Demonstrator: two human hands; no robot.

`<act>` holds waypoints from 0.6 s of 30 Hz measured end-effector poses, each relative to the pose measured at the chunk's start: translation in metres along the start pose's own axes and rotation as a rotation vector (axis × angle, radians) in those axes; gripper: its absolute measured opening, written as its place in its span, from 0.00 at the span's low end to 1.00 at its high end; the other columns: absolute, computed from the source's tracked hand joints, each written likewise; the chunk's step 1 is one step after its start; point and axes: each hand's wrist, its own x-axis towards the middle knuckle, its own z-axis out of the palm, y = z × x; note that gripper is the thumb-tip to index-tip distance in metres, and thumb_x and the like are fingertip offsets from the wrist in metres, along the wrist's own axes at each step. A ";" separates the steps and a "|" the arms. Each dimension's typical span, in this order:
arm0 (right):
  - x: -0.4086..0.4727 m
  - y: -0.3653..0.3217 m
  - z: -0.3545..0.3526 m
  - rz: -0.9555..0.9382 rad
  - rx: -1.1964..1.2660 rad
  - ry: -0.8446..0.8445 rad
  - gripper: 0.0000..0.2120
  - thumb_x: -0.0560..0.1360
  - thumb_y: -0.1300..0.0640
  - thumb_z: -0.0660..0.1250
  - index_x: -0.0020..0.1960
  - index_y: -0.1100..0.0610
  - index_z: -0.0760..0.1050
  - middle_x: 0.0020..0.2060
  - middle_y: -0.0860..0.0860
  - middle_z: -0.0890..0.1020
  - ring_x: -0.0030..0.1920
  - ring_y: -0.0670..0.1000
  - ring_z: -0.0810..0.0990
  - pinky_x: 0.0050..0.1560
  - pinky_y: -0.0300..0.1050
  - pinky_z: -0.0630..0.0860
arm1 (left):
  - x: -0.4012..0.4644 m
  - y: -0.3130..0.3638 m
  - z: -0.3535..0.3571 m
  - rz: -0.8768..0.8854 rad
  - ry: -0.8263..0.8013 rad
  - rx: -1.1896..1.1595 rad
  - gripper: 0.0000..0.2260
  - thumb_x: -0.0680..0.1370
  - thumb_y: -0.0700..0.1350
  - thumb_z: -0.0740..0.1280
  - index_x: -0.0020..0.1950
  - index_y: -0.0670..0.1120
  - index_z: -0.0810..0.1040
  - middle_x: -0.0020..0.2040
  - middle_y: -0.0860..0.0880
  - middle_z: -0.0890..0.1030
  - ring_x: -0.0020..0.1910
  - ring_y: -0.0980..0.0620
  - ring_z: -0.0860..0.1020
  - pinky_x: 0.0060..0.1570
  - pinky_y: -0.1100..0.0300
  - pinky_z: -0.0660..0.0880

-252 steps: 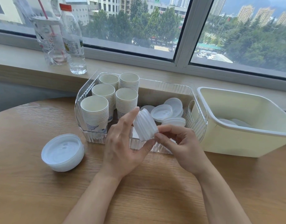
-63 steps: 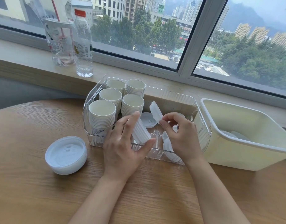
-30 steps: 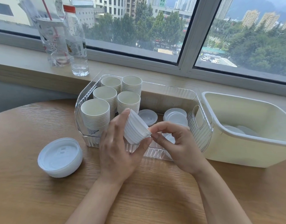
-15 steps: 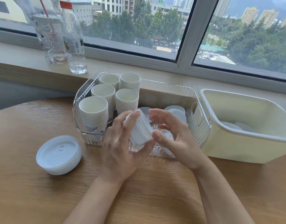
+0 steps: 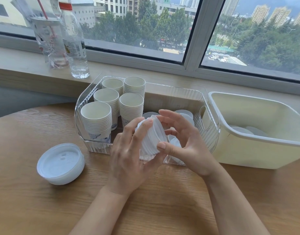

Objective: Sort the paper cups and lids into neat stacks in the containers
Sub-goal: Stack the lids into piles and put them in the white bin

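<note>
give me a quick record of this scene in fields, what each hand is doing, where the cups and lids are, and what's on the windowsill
left hand: grips a stack of white lids from the left
right hand: thumb and fingers on the same stack, from the right
clear bin: five stacks of paper cups at its left end, loose lids at its right
cream bin: right of the clear bin, a few lids inside
table: second lid stack, left of the clear bin
windowsill: water bottle and a clear cup with a straw
</note>
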 end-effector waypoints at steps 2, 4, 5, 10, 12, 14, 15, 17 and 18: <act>0.000 0.000 0.001 -0.012 0.013 0.024 0.34 0.72 0.50 0.80 0.75 0.48 0.72 0.68 0.50 0.81 0.72 0.56 0.77 0.70 0.57 0.74 | 0.000 -0.001 0.000 -0.010 -0.006 -0.011 0.27 0.81 0.59 0.70 0.75 0.47 0.69 0.70 0.43 0.77 0.66 0.47 0.79 0.56 0.44 0.79; 0.000 0.000 0.001 -0.010 0.042 0.045 0.33 0.72 0.51 0.79 0.75 0.49 0.72 0.69 0.50 0.81 0.72 0.56 0.76 0.70 0.57 0.74 | 0.000 -0.002 -0.002 -0.024 -0.012 -0.024 0.28 0.81 0.59 0.71 0.75 0.46 0.69 0.70 0.43 0.77 0.67 0.47 0.79 0.57 0.44 0.79; -0.001 0.000 0.001 -0.007 0.053 0.046 0.32 0.73 0.50 0.78 0.75 0.49 0.72 0.69 0.50 0.81 0.72 0.56 0.77 0.70 0.57 0.74 | 0.000 -0.002 -0.002 -0.028 -0.018 -0.027 0.29 0.81 0.60 0.71 0.75 0.47 0.69 0.70 0.44 0.77 0.67 0.48 0.78 0.57 0.44 0.79; -0.001 -0.003 0.001 0.007 0.036 -0.010 0.31 0.74 0.46 0.78 0.74 0.46 0.72 0.69 0.48 0.81 0.72 0.53 0.77 0.72 0.51 0.74 | 0.001 -0.001 -0.003 -0.018 -0.014 -0.039 0.32 0.80 0.61 0.71 0.78 0.46 0.67 0.71 0.46 0.76 0.68 0.51 0.77 0.58 0.47 0.79; -0.001 -0.003 0.001 0.012 0.048 -0.009 0.32 0.74 0.46 0.78 0.75 0.47 0.72 0.70 0.48 0.80 0.73 0.52 0.77 0.74 0.52 0.73 | 0.002 -0.001 -0.003 -0.025 -0.008 -0.047 0.33 0.80 0.62 0.71 0.79 0.46 0.66 0.72 0.47 0.75 0.69 0.57 0.75 0.61 0.52 0.78; -0.001 -0.002 0.001 0.014 0.067 -0.006 0.32 0.74 0.44 0.78 0.75 0.48 0.72 0.70 0.49 0.80 0.74 0.53 0.76 0.74 0.55 0.73 | 0.002 -0.001 -0.003 -0.030 -0.023 -0.058 0.35 0.80 0.63 0.72 0.79 0.47 0.66 0.72 0.48 0.74 0.70 0.60 0.73 0.63 0.54 0.77; -0.002 -0.002 0.002 0.018 0.078 -0.006 0.32 0.74 0.44 0.78 0.75 0.48 0.72 0.70 0.49 0.80 0.74 0.53 0.76 0.74 0.57 0.72 | 0.002 -0.001 -0.003 -0.033 -0.031 -0.065 0.36 0.79 0.64 0.72 0.80 0.47 0.65 0.72 0.48 0.74 0.71 0.59 0.73 0.63 0.54 0.77; -0.002 -0.002 0.002 0.026 0.095 -0.012 0.32 0.74 0.43 0.78 0.75 0.48 0.72 0.71 0.50 0.80 0.74 0.55 0.76 0.74 0.60 0.72 | 0.001 -0.001 -0.004 -0.040 -0.033 -0.075 0.36 0.79 0.64 0.72 0.80 0.47 0.65 0.73 0.48 0.74 0.72 0.59 0.72 0.64 0.54 0.77; -0.002 -0.002 0.001 0.031 0.097 -0.018 0.33 0.74 0.43 0.78 0.75 0.48 0.72 0.71 0.51 0.79 0.74 0.55 0.76 0.74 0.61 0.71 | 0.002 0.000 -0.003 -0.040 -0.028 -0.077 0.35 0.80 0.64 0.71 0.79 0.46 0.65 0.73 0.48 0.74 0.72 0.59 0.72 0.64 0.54 0.77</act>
